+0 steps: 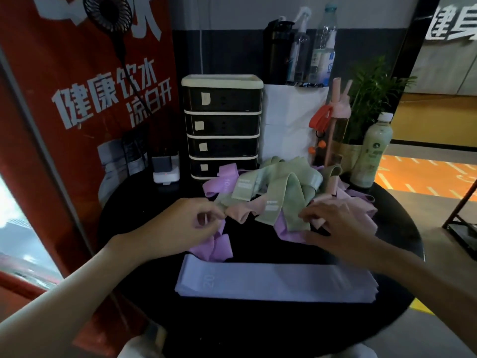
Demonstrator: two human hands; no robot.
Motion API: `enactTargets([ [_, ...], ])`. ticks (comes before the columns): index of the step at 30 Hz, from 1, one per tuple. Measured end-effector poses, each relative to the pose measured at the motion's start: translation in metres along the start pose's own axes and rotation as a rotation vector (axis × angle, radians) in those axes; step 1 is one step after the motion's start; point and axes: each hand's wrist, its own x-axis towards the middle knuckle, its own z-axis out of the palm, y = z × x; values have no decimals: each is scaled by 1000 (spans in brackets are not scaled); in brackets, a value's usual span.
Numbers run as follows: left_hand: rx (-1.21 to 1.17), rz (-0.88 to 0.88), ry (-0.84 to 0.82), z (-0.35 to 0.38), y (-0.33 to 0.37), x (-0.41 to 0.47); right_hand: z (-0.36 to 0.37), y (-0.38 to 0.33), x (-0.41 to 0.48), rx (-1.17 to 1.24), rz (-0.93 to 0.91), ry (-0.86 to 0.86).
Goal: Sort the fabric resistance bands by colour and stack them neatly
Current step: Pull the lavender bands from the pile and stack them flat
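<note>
A tangled heap of fabric resistance bands lies mid-table: green bands point(289, 187), pink bands point(247, 209) and purple bands point(219, 180). My left hand point(180, 223) pinches a purple band point(214, 245) that hangs crumpled below its fingers, at the heap's left edge. My right hand point(333, 228) reaches into the heap's right side with curled fingers on purple and pink fabric; what it grips is unclear. Nearer to me sits a flat, neat stack of lavender bands point(278, 282) on the round black table point(258, 326).
Behind the heap stand a black drawer unit point(223, 125), a white paper bag point(291, 120), several bottles point(371, 151) and a potted plant point(374, 94). A small white charger point(166, 166) sits back left. A red banner point(77, 99) fills the left side.
</note>
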Motion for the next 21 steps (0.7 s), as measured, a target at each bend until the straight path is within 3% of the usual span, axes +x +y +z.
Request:
enactTargets([
  [9,158,-69,-124,11,5,-61,-11,17,-63,12,114,-319],
  [13,255,-157,-197,16,5,-66,-8,22,-67,-24,138,-371],
  [21,132,-291,-245,14,5,-65,-18,17,-62,41,127,-445],
])
